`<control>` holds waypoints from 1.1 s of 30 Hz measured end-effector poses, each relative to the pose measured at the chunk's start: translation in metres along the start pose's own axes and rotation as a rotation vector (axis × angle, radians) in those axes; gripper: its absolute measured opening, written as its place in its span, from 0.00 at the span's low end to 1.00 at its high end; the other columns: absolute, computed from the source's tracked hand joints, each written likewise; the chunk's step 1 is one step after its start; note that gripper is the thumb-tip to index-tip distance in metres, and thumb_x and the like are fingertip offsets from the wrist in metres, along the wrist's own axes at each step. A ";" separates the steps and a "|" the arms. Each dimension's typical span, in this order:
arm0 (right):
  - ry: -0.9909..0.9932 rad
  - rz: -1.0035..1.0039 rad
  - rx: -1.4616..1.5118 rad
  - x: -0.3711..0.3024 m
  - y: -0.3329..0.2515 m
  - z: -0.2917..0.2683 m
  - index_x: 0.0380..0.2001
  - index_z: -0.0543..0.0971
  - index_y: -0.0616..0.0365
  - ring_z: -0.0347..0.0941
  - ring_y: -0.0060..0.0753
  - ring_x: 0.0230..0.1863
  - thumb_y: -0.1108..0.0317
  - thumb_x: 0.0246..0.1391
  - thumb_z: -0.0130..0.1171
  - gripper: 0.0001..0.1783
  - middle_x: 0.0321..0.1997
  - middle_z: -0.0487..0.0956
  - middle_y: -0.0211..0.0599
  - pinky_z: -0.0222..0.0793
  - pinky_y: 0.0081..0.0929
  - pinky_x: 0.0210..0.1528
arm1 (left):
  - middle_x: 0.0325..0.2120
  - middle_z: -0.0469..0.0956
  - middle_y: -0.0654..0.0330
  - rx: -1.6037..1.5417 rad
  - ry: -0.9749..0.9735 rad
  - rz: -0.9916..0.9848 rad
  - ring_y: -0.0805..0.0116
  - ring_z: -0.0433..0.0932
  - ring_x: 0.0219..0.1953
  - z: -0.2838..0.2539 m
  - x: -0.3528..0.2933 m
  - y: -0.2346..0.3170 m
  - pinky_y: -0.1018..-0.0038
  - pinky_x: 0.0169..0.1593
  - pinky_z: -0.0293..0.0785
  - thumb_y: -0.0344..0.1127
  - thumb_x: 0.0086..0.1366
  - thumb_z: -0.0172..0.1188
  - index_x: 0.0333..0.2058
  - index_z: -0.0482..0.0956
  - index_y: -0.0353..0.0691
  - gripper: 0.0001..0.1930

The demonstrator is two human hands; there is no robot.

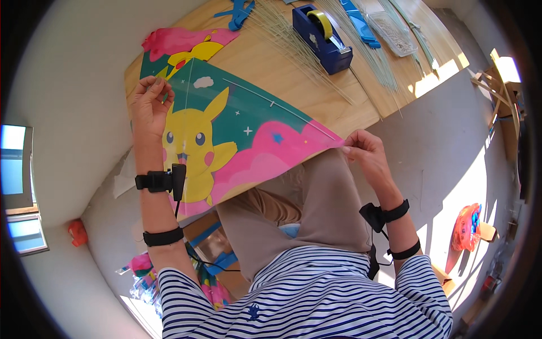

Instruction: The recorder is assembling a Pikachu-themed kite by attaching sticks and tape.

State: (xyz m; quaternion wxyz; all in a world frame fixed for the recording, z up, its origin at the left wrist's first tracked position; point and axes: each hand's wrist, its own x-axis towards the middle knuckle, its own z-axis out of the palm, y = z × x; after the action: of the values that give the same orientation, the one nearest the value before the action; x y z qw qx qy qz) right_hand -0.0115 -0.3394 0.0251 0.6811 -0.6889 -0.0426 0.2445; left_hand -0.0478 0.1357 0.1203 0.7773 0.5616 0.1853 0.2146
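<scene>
A kite sail [271, 130] with a yellow cartoon animal on green and pink lies partly on the table and reaches out over my lap. A thin white rod runs along its upper right edge, and another line goes down its middle. My right hand [367, 155] is closed in a pinch on the sail's pink right corner. Over the sail's left side, my left hand [151, 107] has its fingers curled together; what they hold, if anything, I cannot make out. Behind that hand lies another printed kite sail [186, 42], pink, green and yellow, partly covered.
On the wooden table [339, 104] stand a blue tape dispenser [324, 42] with yellow tape and a clear plastic tray [393, 34]. Many thin rods [288, 42] lie around them. Blue strips [361, 25] lie nearby. A red bag [467, 227] rests on the floor at right.
</scene>
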 end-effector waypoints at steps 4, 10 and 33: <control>0.065 0.043 0.035 0.008 -0.014 0.012 0.30 0.76 0.60 0.68 0.16 0.26 0.81 0.51 0.61 0.05 0.24 0.75 0.26 0.63 0.18 0.29 | 0.32 0.80 0.63 0.079 0.073 -0.022 0.70 0.79 0.36 0.003 0.030 -0.022 0.70 0.44 0.75 0.24 0.62 0.67 0.37 0.78 0.43 0.08; 0.170 0.020 -0.128 0.021 0.008 0.005 0.30 0.75 0.62 0.70 0.17 0.28 0.82 0.49 0.60 0.06 0.25 0.75 0.27 0.66 0.19 0.30 | 0.32 0.81 0.64 0.125 0.106 -0.109 0.72 0.79 0.36 -0.004 0.076 -0.064 0.70 0.43 0.74 0.25 0.61 0.68 0.37 0.79 0.42 0.08; 0.357 -0.285 -0.779 0.042 0.032 0.025 0.29 0.72 0.60 0.74 0.57 0.31 0.81 0.44 0.56 0.07 0.26 0.76 0.49 0.69 0.46 0.34 | 0.31 0.80 0.64 0.272 0.124 -0.161 0.71 0.78 0.33 -0.002 0.112 -0.104 0.71 0.41 0.73 0.25 0.59 0.70 0.39 0.79 0.41 0.12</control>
State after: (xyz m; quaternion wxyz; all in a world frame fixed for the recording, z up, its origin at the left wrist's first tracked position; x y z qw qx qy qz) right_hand 0.0063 -0.3019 -0.0157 0.3943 -0.9126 -0.1077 -0.0088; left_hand 0.0586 0.1692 0.0156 0.6960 0.6307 0.3044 0.1586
